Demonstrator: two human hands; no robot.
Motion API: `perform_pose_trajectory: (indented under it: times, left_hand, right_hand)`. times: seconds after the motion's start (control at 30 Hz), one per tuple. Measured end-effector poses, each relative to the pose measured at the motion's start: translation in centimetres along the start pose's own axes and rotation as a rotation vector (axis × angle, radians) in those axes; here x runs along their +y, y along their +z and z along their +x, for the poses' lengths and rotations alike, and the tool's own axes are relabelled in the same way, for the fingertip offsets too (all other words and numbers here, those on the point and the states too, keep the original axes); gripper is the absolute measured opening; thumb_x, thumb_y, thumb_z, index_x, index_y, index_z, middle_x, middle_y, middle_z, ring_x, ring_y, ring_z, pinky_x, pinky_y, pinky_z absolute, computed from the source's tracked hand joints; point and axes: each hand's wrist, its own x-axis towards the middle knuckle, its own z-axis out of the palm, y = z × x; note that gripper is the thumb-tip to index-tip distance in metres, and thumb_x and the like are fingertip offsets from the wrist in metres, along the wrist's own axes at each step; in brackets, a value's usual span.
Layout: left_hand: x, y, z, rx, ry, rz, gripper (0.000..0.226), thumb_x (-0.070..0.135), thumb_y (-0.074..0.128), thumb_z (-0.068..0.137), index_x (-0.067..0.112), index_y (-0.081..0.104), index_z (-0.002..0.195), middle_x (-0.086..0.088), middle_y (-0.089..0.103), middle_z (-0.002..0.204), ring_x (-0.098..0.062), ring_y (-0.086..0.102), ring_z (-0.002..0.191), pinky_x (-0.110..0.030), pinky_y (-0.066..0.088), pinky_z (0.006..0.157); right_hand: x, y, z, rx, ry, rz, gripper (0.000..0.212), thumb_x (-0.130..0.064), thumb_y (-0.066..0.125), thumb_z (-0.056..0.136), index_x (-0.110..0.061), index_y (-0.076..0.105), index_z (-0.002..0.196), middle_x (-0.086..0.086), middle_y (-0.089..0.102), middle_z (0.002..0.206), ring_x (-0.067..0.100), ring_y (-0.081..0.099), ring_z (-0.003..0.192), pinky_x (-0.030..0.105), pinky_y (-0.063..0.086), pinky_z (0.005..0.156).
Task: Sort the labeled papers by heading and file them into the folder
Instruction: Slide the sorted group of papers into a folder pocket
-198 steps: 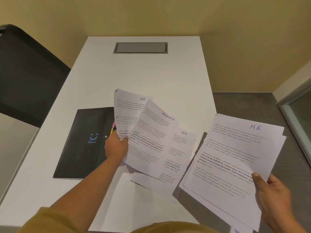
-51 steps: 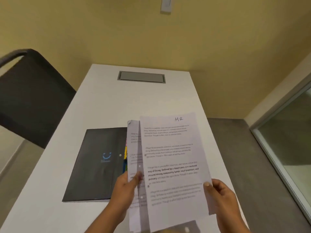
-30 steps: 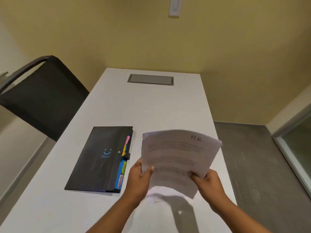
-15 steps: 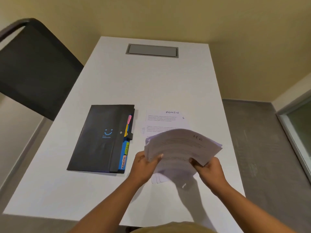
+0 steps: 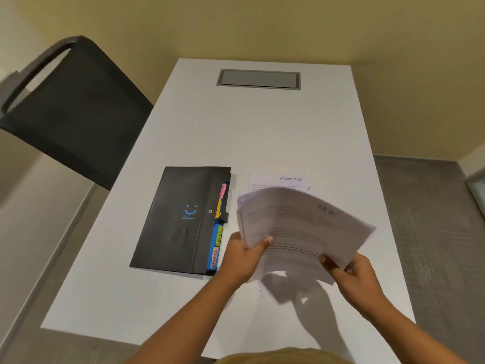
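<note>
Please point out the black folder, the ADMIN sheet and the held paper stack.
black folder (image 5: 181, 219): head view, front cover.
ADMIN sheet (image 5: 275, 183): head view, top strip by heading.
held paper stack (image 5: 296, 219): head view, top sheet's middle.

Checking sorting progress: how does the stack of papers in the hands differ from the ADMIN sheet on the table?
The stack of papers is gripped by the left hand and right hand above the table; the ADMIN sheet lies on it. The stack bows upward; the ADMIN sheet is flat. The stack's heading is blurred; the ADMIN sheet's reads clearly. Both are white printed pages.
</note>
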Motion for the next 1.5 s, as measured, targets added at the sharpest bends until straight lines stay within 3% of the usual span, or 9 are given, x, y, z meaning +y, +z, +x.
perform_pose_trajectory:
  times: [0.1,0.27,0.37,0.5,0.73,1.0,1.07,1.2,1.5]
  left_hand:
    - [0.8,-1.5,0.6,-0.026,-0.055,-0.04,0.041,0.038,0.077,0.078,0.018,0.067,0.112,-0.003,0.072,0.108,-0.024,0.068,0.102,-0.044,0.059,0.084]
    - [1.6,-4.0,1.5,-0.171,-0.021,0.101,0.057,0.056,0.068,0.079,0.024,0.061,0.127,0.009,0.067,0.123,-0.01,0.065,0.112,-0.042,0.053,0.097]
    - [-0.6,-5.9,2.3,0.098,-0.085,0.494,0.09,0.078,0.04,0.08,0.02,0.036,0.148,0.001,0.04,0.151,-0.02,0.037,0.14,-0.043,0.033,0.115]
    - [-4.4,-8.1,2.4,0.18,-0.301,1.226,0.102,0.063,0.055,0.086,0.001,0.009,0.153,-0.019,0.009,0.161,-0.036,0.013,0.148,-0.042,0.025,0.118]
    - [-2.8,-9.7,1.4,0.021,-0.348,1.423,0.031,0.034,0.06,0.092,0.016,0.056,0.118,-0.005,0.066,0.111,-0.02,0.066,0.092,-0.032,0.055,0.073]
    - [-1.9,-13.0,0.6,0.01,-0.224,1.479,0.094,0.03,0.072,0.084,0.037,0.005,0.15,-0.006,0.048,0.141,-0.024,0.066,0.099,-0.035,0.057,0.064]
    - [-1.5,-13.0,0.5,-0.039,-0.211,1.569,0.085,0.025,0.071,0.085,0.036,0.017,0.149,-0.007,0.032,0.154,-0.026,0.063,0.104,-0.034,0.054,0.063]
    - [-0.4,-12.2,0.6,0.011,-0.248,1.588,0.037,0.029,0.061,0.093,0.019,0.051,0.127,-0.005,0.046,0.14,-0.02,0.065,0.088,-0.031,0.051,0.065]
    - [0.3,-11.1,0.4,-0.072,-0.25,1.623,0.035,0.032,0.063,0.091,0.018,0.052,0.121,-0.006,0.065,0.107,-0.02,0.065,0.086,-0.03,0.053,0.066]
  right_hand:
    - [-0.4,-0.4,-0.2,-0.072,-0.021,-0.106,0.02,-0.012,0.061,0.093,-0.028,0.073,0.096,-0.017,0.076,0.093,0.002,0.071,0.087,0.019,0.057,0.07]
    - [0.2,-0.2,0.5,-0.063,0.03,-0.286,0.023,-0.013,0.06,0.094,-0.024,0.075,0.079,-0.01,0.076,0.074,0.009,0.07,0.067,0.041,0.057,0.065]
    - [0.8,0.0,0.8,-0.048,0.077,-0.319,0.023,-0.017,0.062,0.094,-0.027,0.074,0.077,-0.012,0.075,0.071,0.008,0.069,0.064,0.038,0.055,0.059]
    - [1.4,-0.2,0.5,0.001,0.16,-0.283,0.018,-0.019,0.063,0.093,-0.027,0.074,0.081,-0.01,0.076,0.073,0.015,0.072,0.07,0.044,0.058,0.067]
    - [0.6,-0.2,0.3,0.042,0.217,-0.163,0.013,-0.019,0.063,0.093,-0.021,0.074,0.088,-0.004,0.078,0.079,0.023,0.073,0.077,0.051,0.058,0.077]
    - [-0.5,-0.3,0.0,0.065,0.195,-0.078,0.015,-0.011,0.063,0.092,-0.019,0.076,0.089,-0.003,0.078,0.079,0.023,0.074,0.077,0.044,0.056,0.078]
    - [-0.5,-0.1,-0.1,0.059,0.196,-0.079,0.015,-0.011,0.063,0.093,-0.019,0.076,0.089,-0.003,0.078,0.079,0.023,0.074,0.077,0.044,0.056,0.078]
    - [-0.5,0.2,-0.2,0.053,0.197,-0.089,0.015,-0.011,0.063,0.092,-0.019,0.076,0.089,-0.003,0.078,0.078,0.024,0.074,0.077,0.043,0.055,0.077]
    - [-0.5,0.0,-0.5,0.065,0.21,-0.022,0.014,-0.009,0.063,0.092,-0.016,0.076,0.091,0.002,0.078,0.082,0.029,0.074,0.081,0.05,0.056,0.083]
